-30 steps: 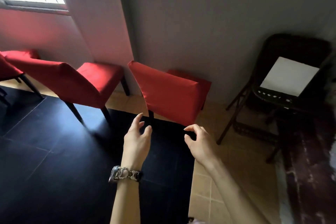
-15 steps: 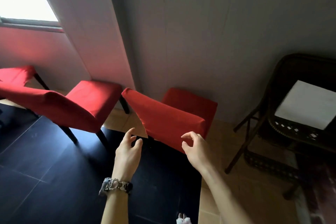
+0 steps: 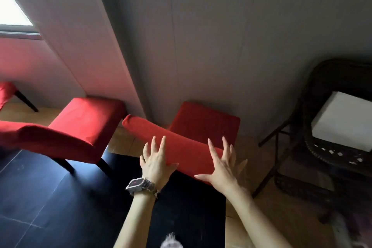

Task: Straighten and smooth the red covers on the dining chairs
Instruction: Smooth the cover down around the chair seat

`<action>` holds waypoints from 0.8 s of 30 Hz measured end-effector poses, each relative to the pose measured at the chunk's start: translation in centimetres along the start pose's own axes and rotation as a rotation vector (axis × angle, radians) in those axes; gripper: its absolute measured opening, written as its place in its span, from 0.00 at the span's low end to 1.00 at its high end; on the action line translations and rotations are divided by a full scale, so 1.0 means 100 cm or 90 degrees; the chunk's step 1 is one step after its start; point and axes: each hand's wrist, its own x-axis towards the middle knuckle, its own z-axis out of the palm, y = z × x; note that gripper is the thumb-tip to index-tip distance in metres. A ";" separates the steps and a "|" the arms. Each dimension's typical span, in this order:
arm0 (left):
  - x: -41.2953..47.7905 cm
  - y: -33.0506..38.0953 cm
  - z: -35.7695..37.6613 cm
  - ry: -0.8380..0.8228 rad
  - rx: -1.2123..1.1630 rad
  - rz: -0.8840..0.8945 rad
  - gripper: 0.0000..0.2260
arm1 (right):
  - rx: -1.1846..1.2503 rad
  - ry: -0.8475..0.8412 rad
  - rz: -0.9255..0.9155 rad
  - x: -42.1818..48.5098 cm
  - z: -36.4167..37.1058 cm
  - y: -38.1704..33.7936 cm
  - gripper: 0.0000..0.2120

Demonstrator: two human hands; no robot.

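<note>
Head view, one frame.

1. Left hand (image 3: 156,160): fully spread, holding nothing. Its fingers (image 3: 162,144) are straight and fanned, pointing away from me, and lie over the back face of the near chair's (image 3: 205,121) red cover (image 3: 181,149). The thumb sits at the lower edge of the backrest. A watch (image 3: 140,185) is on this wrist.

2. Right hand (image 3: 223,166): also fully spread, with nothing gripped. Its fingers (image 3: 211,148) are straight and splayed across the right end of the same backrest. The thumb points left along the cover's lower edge. I read both palms as laid flat on the fabric; I cannot tell how hard they press.

3. Cover location: it wraps the backrest and seat of the near chair, which stands with its seat toward the wall (image 3: 221,36). The two hands are apart from each other, with bare red fabric between them.

4. Surroundings: a second chair (image 3: 80,125) with a red cover stands just left of the near one. A dark wicker chair (image 3: 330,90) carrying a white cushion (image 3: 346,121) stands to the right. Dark floor tiles (image 3: 40,197) lie below the hands.
</note>
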 end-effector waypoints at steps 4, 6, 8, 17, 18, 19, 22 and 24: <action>0.046 -0.011 0.015 -0.132 0.288 0.237 0.50 | -0.133 0.005 -0.012 0.020 0.019 -0.003 0.58; 0.070 -0.018 0.023 -0.158 0.369 0.354 0.53 | -0.177 -0.008 -0.031 0.033 0.029 -0.010 0.60; 0.095 -0.024 0.025 -0.195 0.389 0.402 0.53 | -0.207 -0.022 -0.041 0.048 0.039 -0.018 0.61; 0.239 -0.097 -0.028 -0.255 0.303 0.112 0.28 | -0.005 0.041 0.280 0.089 0.031 -0.015 0.28; 0.252 -0.104 -0.030 -0.280 0.272 0.083 0.28 | 0.018 0.036 0.329 0.095 0.028 -0.013 0.25; 0.264 -0.110 -0.030 -0.304 0.253 0.061 0.28 | 0.037 0.033 0.369 0.100 0.026 -0.011 0.24; 0.286 -0.116 -0.022 -0.331 0.180 -0.014 0.29 | 0.044 -0.009 0.454 0.108 0.021 -0.001 0.23; 0.297 -0.120 -0.015 -0.360 0.115 -0.079 0.30 | 0.085 -0.057 0.501 0.112 0.020 0.008 0.23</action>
